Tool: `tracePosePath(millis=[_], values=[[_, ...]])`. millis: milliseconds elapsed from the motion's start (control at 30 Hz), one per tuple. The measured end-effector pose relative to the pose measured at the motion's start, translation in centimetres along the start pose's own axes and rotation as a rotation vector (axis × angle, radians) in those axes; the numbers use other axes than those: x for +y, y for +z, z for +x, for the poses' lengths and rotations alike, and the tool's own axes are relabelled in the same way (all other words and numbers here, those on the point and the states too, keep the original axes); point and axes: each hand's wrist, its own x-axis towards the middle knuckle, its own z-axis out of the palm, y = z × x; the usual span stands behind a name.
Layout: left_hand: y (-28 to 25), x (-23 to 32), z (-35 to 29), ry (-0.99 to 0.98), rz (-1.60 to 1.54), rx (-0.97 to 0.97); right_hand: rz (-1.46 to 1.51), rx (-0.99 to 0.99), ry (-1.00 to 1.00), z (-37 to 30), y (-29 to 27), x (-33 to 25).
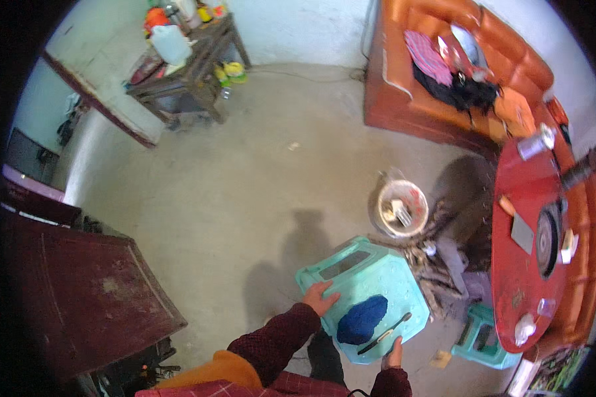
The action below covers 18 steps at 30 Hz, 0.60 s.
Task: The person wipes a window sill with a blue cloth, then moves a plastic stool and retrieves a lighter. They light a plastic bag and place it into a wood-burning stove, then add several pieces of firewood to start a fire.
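Observation:
A turquoise plastic stool (394, 278) is in front of me, its seat turned up toward me and its legs pointing away to the far left. A crumpled dark blue cloth (362, 320) lies on the seat. Beside it, to the right, rests a thin brush (385, 333) with a dark handle, much like a toothbrush. My left hand (321, 298) grips the seat's left edge, its fingers partly over the side. At the near right edge my right hand (393, 354) holds on, thumb on top and the other fingers hidden below.
A white bucket (382, 215) with rubbish stands beyond the stool, near a pile of firewood (437, 291). To the right are a red round table (510, 291), a second turquoise stool (467, 347) and an orange sofa (394, 99). A dark red table (106, 317) stands left, a wooden one (202, 76) far left.

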Motion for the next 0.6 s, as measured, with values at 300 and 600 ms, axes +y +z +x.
tracePosePath(millis=[300,600], values=[[-20.1,1.6,10.5,0.038,-0.196,-0.034,-0.098,-0.088,-0.036,6.6,24.0,-6.5],[-31.4,3.6,26.2,0.016,-0.202,0.062,-0.299,-0.045,-0.006,18.4,37.3,-12.5]])
